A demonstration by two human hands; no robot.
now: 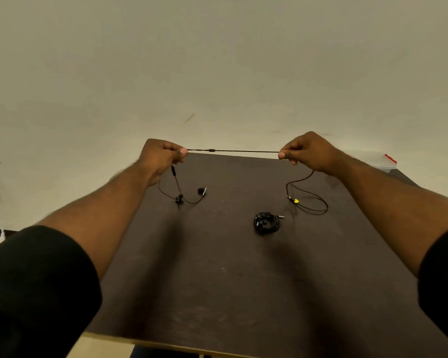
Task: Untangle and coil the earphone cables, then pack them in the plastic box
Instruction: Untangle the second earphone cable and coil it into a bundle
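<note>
Untangling looks finished: the left hand [163, 156] and right hand [308, 153] pinch the earphone cable [233, 151] taut at twelve o'clock above the table [217, 280]. Coiling comes next; the plastic box [373, 160] waits at two o'clock.

- Table [217, 280]: taken as landmark for all positions.
- Above far edge: earphone cable [233, 151] stretched level, pinched at left end by left hand [161, 156], at right end by right hand [308, 152].
- On surface below left hand: earbuds [189, 196], trailing from cable.
- On surface below right hand: slack loop with plug [295, 201].
- Nearer, right of centre: coiled earphones [267, 222].
- Far right corner: plastic box [378, 161].
</note>
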